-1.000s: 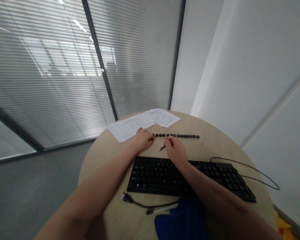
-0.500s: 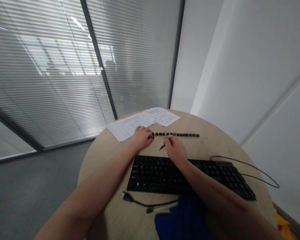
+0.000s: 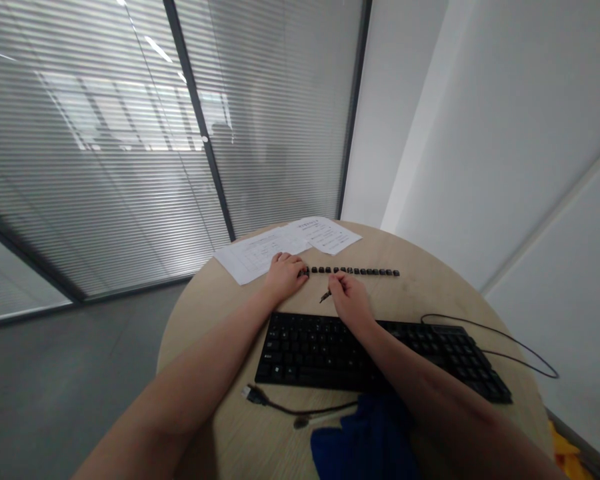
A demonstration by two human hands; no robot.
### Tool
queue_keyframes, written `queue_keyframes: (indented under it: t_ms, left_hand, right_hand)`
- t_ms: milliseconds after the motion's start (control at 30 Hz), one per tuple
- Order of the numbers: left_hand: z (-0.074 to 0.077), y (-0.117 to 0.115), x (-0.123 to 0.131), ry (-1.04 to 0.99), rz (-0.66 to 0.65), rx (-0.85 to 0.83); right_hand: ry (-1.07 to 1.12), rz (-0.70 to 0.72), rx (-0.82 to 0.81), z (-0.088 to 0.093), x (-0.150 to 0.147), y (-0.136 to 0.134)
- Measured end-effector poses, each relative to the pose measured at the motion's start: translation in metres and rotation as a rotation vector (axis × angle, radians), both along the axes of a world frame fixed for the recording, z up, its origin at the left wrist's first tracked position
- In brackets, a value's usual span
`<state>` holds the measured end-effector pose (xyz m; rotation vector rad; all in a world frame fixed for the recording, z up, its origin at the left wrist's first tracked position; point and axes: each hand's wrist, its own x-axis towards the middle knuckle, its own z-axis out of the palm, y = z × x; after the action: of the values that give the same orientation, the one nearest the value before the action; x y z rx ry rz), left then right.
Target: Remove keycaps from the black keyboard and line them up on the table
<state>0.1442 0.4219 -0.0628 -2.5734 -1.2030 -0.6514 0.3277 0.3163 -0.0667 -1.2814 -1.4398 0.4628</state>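
Note:
A line of small black keycaps (image 3: 369,271) runs across the table beyond the keyboard. My left hand (image 3: 285,275) rests at the left end of this line, its fingers bent around a keycap (image 3: 304,272) there. In my closed right hand (image 3: 349,295) is a slim dark pen-like tool (image 3: 325,296), its tip pointing down and left; its exact kind is too small to tell. That hand is just in front of the line and hides part of it. Below both hands lies a black keyboard (image 3: 310,350), partly covered by my right forearm.
Printed papers (image 3: 253,257) lie at the far edge of the round wooden table (image 3: 195,347). A USB cable (image 3: 300,407), a small brush-like item (image 3: 301,422) and blue cloth (image 3: 363,440) are at the near side. The thin black cord (image 3: 525,343) loops past the right edge.
Both hands stay almost where they were, with the tool still in my right hand. The whole view has shifted very slightly.

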Motion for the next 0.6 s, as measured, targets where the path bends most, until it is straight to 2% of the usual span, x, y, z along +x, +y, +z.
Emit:
queue_keyframes:
  t_ms: [200,300,367,467,600]
  left_hand:
    - [0.012,-0.006,-0.005,-0.088,0.066,0.016]
    - [0.022,-0.014,-0.003,-0.113,0.123,-0.037]
    - [0.028,-0.021,0.002,-0.051,0.145,-0.119]
    - [0.030,-0.032,0.012,0.100,0.069,-0.244]
    - [0.022,-0.043,0.023,0.218,-0.091,-0.361]
  right_hand:
    - [-0.010,0.005,0.022,0.000,0.000,0.000]
    - [-0.012,0.010,0.015,0.000,0.000,0.000]
    - [-0.010,0.022,0.010,0.001,0.001,-0.001]
    - [-0.022,0.035,0.016,0.002,0.002,-0.002]
    - [-0.048,0.101,0.028,0.001,0.003,-0.005]
